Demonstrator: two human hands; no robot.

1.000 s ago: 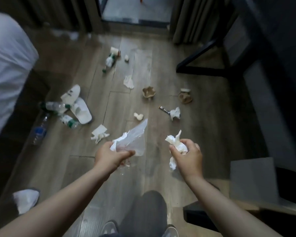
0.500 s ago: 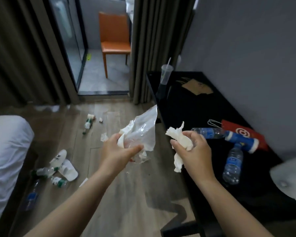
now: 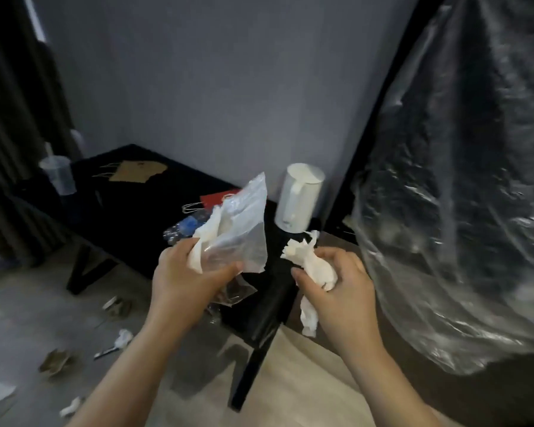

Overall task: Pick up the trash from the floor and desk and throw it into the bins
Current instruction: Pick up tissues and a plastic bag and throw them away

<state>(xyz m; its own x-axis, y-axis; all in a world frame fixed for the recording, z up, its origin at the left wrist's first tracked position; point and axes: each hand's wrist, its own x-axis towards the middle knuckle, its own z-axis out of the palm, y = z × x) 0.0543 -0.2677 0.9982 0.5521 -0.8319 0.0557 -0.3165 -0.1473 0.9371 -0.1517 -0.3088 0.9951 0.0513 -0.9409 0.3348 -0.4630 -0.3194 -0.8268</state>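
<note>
Your left hand (image 3: 182, 272) is raised near the table's (image 3: 130, 211) near corner, thumb and fingers pinching a clear plastic bag (image 3: 241, 229) with white paper bunched against it. Your right hand (image 3: 342, 278), level beside it, grips a crumpled tissue (image 3: 316, 266); its tail hangs below the palm.

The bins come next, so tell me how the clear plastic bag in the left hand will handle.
Probably floppy and very light: the clear plastic bag creases and juts loosely above the left hand gripping it. Its glossy film looks slippery, so it may slide. The white tissue bunched with it could drop out.
</note>
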